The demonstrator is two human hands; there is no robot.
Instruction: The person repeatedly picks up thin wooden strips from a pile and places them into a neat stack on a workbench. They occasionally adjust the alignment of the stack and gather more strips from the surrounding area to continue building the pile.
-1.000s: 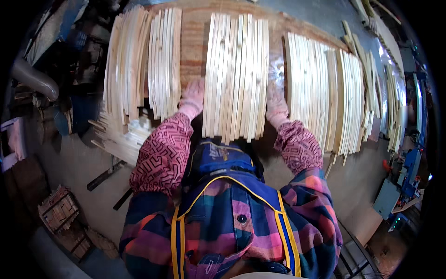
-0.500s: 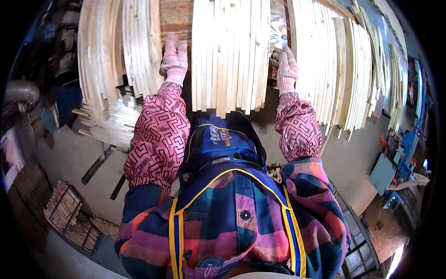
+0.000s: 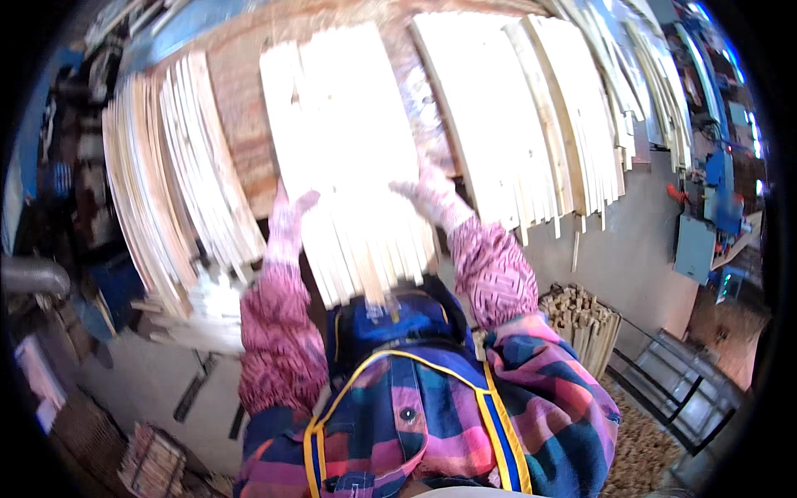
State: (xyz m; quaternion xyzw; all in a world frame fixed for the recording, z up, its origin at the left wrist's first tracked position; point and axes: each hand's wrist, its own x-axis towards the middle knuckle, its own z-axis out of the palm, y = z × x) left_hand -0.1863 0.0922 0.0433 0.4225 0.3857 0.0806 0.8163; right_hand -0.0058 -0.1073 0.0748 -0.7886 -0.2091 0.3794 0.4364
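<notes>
Here, left hand and right hand flank wooden strips — thumbs spread wide, fingers seemingly touching the sides.

Glare-bleached wooden slats, slight motion blur.

You're in a woodworking workshop: pale wooden strips line your bench, with a thick pipe and blue machinery around.

Grey-green cabinet on my remote feed, blue machinery beside it, grey floor to its left, black metal frame nearer, bright lights beyond.
</notes>
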